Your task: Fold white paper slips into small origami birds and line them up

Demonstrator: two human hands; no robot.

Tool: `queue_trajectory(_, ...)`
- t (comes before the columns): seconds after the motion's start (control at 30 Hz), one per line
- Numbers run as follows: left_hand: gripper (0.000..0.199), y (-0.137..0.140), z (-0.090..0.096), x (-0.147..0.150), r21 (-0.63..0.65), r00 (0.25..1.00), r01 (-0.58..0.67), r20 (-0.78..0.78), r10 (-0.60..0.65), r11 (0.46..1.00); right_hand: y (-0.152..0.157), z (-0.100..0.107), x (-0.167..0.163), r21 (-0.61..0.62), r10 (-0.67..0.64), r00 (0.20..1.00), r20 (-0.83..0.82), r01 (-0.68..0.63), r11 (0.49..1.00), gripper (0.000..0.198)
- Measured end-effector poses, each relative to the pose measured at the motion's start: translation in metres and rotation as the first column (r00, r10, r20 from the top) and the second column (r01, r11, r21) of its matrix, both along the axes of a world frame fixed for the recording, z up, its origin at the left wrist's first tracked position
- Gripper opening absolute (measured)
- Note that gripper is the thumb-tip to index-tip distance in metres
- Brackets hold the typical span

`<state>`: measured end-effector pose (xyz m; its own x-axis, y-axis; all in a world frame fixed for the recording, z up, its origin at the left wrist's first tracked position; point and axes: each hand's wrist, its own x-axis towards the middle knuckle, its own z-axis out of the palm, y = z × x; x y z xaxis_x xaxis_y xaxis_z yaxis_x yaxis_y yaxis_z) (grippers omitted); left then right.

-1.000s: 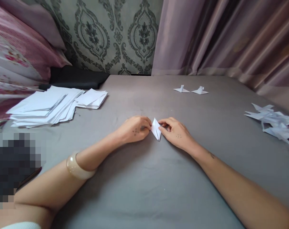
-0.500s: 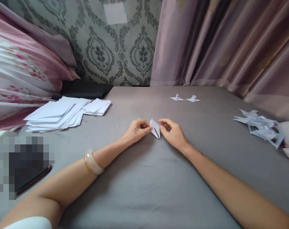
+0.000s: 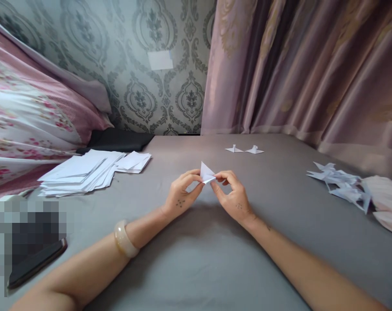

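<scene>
A small folded piece of white paper (image 3: 207,169) is held up between both hands, just above the grey cloth surface. One pointed flap of it stands upward and a lower flap juts toward me. My left hand (image 3: 182,188), with a pale bangle (image 3: 126,239) on its forearm, pinches the paper's left edge between thumb and fingertips. On the opposite edge, the thumb and index finger of my right hand (image 3: 234,194) are closed on the paper. The fingertips hide parts of its folds.
Stacked white paper sheets (image 3: 82,172) lie at the left, beside a smaller pile (image 3: 134,161). Two folded paper pieces (image 3: 254,150) sit at the back. Several more folded papers (image 3: 341,183) are heaped at the right. A dark phone-like object (image 3: 37,263) rests at the lower left.
The folded paper has been raised and tilted, and a flap now spreads open. Both hands have turned inward and pinch it at its edges. The camera view has tipped upward.
</scene>
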<state>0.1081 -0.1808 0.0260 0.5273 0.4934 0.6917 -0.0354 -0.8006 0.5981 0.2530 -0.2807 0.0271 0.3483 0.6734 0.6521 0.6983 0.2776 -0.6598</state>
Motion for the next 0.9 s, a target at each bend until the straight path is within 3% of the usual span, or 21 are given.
queue_trajectory(0.17,0.006,-0.002,0.002,0.000,-0.026,0.998,0.063,-0.019,-0.064,0.998,0.002,0.000,0.002,-0.045,0.075,0.994,-0.076,-0.078,0.996,0.014)
queue_trajectory(0.3,0.009,-0.001,0.001,0.001,-0.186,0.988,0.156,0.026,-0.154,0.970,0.003,0.002,0.004,-0.131,0.138,0.958,-0.251,-0.175,0.976,0.022)
queue_trajectory(0.37,0.016,-0.001,0.002,0.001,-0.343,0.974,0.226,0.074,-0.214,0.912,0.003,0.002,0.006,-0.180,0.159,0.893,-0.421,-0.254,0.950,0.026)
queue_trajectory(0.43,0.022,-0.002,0.004,0.001,-0.505,0.948,0.318,0.144,-0.286,0.802,0.004,0.001,0.009,-0.184,0.184,0.797,-0.576,-0.345,0.921,0.030)
queue_trajectory(0.5,0.024,-0.002,0.006,0.002,-0.613,0.916,0.397,0.221,-0.334,0.683,0.005,-0.001,0.012,-0.159,0.221,0.723,-0.655,-0.417,0.895,0.030)
queue_trajectory(0.57,0.027,-0.001,0.007,0.002,-0.674,0.902,0.429,0.275,-0.334,0.602,0.006,-0.003,0.015,-0.139,0.258,0.685,-0.682,-0.467,0.873,0.030)
queue_trajectory(0.73,0.027,0.002,0.005,0.004,-0.743,0.897,0.433,0.299,-0.325,0.510,0.005,-0.003,0.017,-0.119,0.310,0.617,-0.723,-0.554,0.824,0.027)
queue_trajectory(0.9,0.027,0.003,0.005,0.004,-0.759,0.898,0.426,0.291,-0.329,0.492,0.004,-0.001,0.017,-0.140,0.315,0.626,-0.713,-0.568,0.811,0.027)
